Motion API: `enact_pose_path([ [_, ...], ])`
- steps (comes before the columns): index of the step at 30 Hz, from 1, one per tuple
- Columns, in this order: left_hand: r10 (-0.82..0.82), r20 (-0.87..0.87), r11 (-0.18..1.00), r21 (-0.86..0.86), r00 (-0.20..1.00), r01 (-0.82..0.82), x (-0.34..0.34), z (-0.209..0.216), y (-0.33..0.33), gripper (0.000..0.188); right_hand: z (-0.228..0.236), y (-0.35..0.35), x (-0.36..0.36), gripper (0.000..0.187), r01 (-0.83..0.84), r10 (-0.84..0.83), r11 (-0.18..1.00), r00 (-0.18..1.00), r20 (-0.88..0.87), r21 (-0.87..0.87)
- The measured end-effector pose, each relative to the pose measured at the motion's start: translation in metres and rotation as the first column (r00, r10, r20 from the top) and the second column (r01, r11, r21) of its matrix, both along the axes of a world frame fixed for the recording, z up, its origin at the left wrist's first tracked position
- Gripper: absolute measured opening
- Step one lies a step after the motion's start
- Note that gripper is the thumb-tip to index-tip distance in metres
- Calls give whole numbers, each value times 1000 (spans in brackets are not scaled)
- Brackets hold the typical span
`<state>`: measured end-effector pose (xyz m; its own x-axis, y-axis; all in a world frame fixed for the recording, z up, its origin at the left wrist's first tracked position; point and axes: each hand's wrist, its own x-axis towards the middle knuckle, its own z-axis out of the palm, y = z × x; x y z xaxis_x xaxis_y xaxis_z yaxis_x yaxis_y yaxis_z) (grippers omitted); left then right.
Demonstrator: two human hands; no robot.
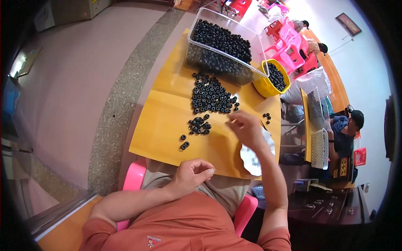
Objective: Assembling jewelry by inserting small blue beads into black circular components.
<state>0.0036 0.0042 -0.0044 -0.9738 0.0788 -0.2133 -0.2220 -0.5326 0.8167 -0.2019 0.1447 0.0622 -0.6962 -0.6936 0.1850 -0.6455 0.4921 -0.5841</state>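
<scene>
My left hand [192,175] is held just off the table's near edge, fingers curled and thumb pressed against them. Whatever lies in that pinch, if anything, is too small to make out. Over the right half of the table, my right hand [246,127] has its fingers bent together beside a spread of small black ring-shaped parts [211,96]; its fingertips show no clear object. Closer to me lies a smaller heap of black parts [199,125], with a few loose ones [184,145] nearer still. A white wavy-edged plate [253,169] sits partly under my right forearm.
A clear plastic tub [260,72] full of black parts stands at the table's far end, a yellow basket [263,87] of them beside it. Several loose parts [267,118] lie by the right edge. Another person [344,129] sits at the right; pink chairs [289,48] stand beyond.
</scene>
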Motion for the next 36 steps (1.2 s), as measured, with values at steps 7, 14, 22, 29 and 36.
enact_pose_path([
  [7, 3, -34, 999, -48, 999, -5, 1, 0, 2, 14, -19, -20, 36, 32, -105, 106, 979, 994, 3, 174],
  [14, -2, -38, 1000, -10, 999, 2, 3, 1, 4, 13, -38, -13, 39, 24, -63, 75, 985, 995, -71, 163],
  [22, -9, -56, 1000, -9, 998, 8, 2, -1, 3, 14, -31, -20, 48, 22, 0, -2, 995, 1000, 16, 101],
  [29, -10, -56, 999, -41, 998, 8, 1, 2, 3, 14, -37, -22, 54, 21, -33, 63, 981, 986, -152, 193],
  [36, -2, -48, 998, -60, 999, -1, 1, 2, 2, 14, -32, -21, 66, 18, -34, 105, 965, 960, -259, 262],
])
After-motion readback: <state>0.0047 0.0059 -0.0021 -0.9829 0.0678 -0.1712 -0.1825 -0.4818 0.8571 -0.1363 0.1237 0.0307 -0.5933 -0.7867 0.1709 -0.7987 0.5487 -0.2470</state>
